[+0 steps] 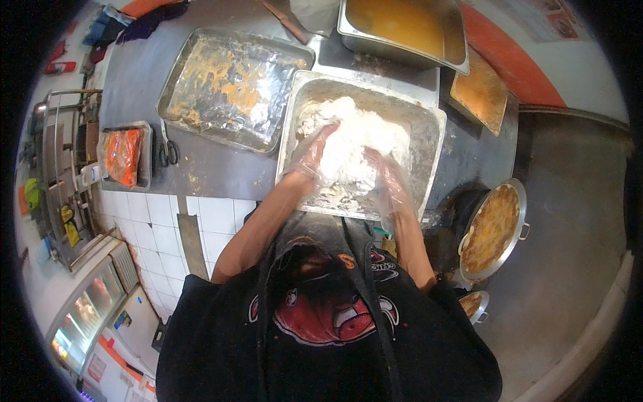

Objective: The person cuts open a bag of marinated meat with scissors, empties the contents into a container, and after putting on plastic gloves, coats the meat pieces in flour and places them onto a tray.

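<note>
A deep rectangular metal pan (435, 151) stands before me, holding a white, floury mass (346, 140) that looks partly washed out by glare. Both hands wear clear plastic gloves. My left hand (314, 151) rests against the left side of the mass, fingers pointing up and inward. At its right side, my right hand (386, 168) has its fingertips sunk at the edge of the mass. Whether either hand grips any of it cannot be told. Some pieces with white coating lie at the pan's near end.
A foil-like tray (226, 90) with brown crumbs adjoins the pan on the left. Scissors (170, 151) and a small tray with an orange package (123, 156) lie further left. Beyond are a knife (286, 21) and a pan of yellowish liquid (402, 25). Wide pans of frying oil (492, 233) stand right.
</note>
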Available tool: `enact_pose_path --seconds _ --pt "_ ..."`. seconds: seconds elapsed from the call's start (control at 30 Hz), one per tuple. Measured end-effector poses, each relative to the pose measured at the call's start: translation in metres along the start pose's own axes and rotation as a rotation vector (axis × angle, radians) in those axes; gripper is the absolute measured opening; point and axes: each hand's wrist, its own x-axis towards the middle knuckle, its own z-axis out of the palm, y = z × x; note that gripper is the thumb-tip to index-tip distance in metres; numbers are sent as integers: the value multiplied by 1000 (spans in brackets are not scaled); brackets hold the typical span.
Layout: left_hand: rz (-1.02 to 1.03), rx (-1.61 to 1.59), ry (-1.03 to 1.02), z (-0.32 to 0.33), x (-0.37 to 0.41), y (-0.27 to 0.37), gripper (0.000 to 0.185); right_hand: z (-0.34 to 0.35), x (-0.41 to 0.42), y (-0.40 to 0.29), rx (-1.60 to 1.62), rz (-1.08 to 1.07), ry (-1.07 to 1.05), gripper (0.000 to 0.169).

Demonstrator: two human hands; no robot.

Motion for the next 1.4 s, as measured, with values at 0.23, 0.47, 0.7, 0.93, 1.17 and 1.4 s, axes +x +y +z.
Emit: enact_pose_path --seconds 0.23,0.47,0.7,0.93,1.17,1.4 --pt "-50 101 178 -16 0 -11 69 5 -33 -54 -658 18 253 100" --pt "159 187 105 -6 -19 1 74 -5 42 -49 -1125 90 490 101" --pt "54 399 267 -30 32 -4 78 19 97 11 -352 -150 172 87" --pt "92 337 312 -33 5 -12 73 19 1 -49 -651 -249 47 57" --pt "276 380 174 -12 -18 -12 70 -61 74 28 -645 -340 -31 52" --pt "107 178 66 -8 -1 -2 74 14 78 -10 -645 -227 -164 51"
